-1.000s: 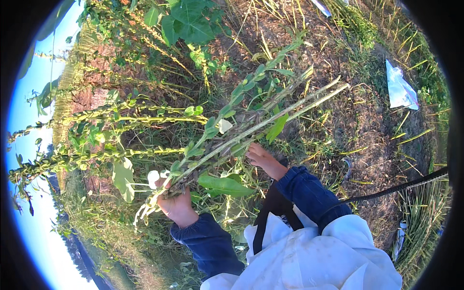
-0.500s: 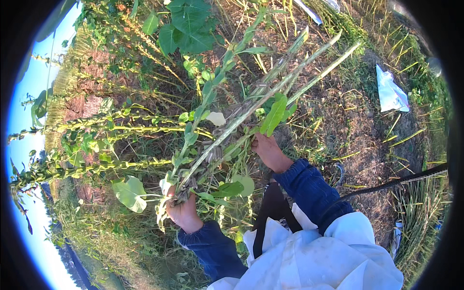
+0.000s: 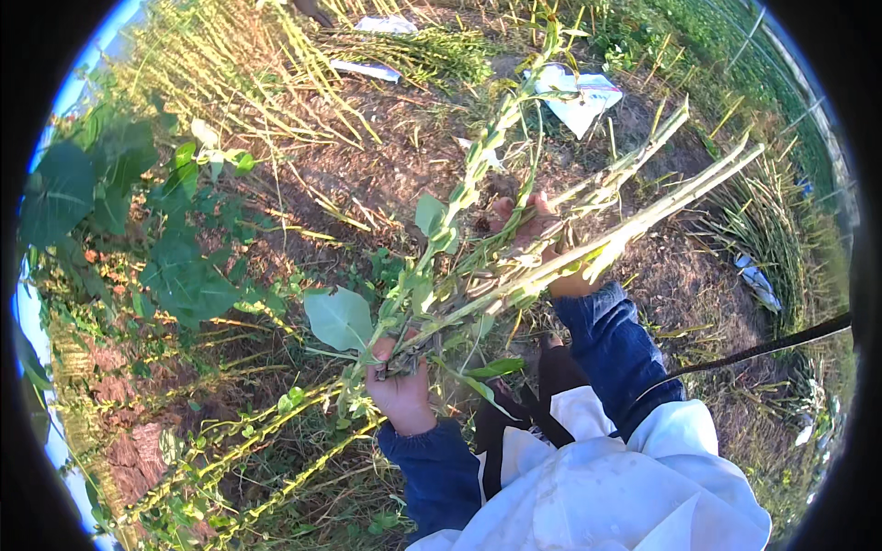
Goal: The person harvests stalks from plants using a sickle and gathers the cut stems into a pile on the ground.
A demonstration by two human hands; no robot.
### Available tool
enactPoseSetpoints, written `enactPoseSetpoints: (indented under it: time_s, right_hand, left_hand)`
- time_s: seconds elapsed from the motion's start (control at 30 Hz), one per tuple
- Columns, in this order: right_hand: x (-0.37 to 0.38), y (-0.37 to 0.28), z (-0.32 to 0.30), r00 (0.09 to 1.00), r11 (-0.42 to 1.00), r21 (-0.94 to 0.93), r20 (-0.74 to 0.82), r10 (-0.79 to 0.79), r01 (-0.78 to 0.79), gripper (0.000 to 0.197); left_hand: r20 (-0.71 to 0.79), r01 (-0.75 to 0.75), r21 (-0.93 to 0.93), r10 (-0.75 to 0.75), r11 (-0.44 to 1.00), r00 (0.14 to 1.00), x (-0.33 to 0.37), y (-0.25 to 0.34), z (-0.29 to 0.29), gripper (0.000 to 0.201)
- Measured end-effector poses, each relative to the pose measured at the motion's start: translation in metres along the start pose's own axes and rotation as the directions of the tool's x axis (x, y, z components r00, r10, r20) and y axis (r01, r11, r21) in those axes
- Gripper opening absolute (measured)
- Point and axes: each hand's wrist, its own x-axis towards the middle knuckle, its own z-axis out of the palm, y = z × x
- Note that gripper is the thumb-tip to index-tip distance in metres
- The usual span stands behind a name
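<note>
A bundle of cut sesame stalks slants across the middle, its bare cut ends pointing to the upper right. Brownish dry pods cling among the stems. My left hand is closed round the bundle's lower-left part, next to a broad pale-green leaf. Farther up, my right hand is wrapped round the stalks from behind, partly hidden by them. One greener stalk with pods leans away from the rest, rising from near my left hand toward the top.
Standing podded stalks fill the lower left, with large dark-green leaves above them. Cut stalks lie heaped at the right and top. A white-blue plastic sheet lies on the ground. A dark strap crosses at right.
The view has swung rightward, so the standing stalks now sit lower left. My right hand, still on the bundle, has moved up and right; my left keeps its hold on the stalks.
</note>
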Motion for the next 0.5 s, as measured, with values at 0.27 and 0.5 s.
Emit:
enactPoseSetpoints:
  time_s: [0.27, 0.5]
  right_hand:
    - [-0.072, -0.086, -0.029, 0.786, 0.869, -0.153, -0.375, -0.492, 0.471, 0.034]
    - [-0.164, -0.194, -0.034, 0.663, 0.756, 0.036, -0.509, -0.549, 0.654, 0.026]
  left_hand:
    - [-0.172, 0.343, 0.326, -0.301, 0.881, 0.938, 0.031, -0.106, 0.001, 0.014]
    - [-0.116, 0.712, 0.244, -0.709, 0.659, 0.696, 0.050, -0.223, 0.010, 0.018]
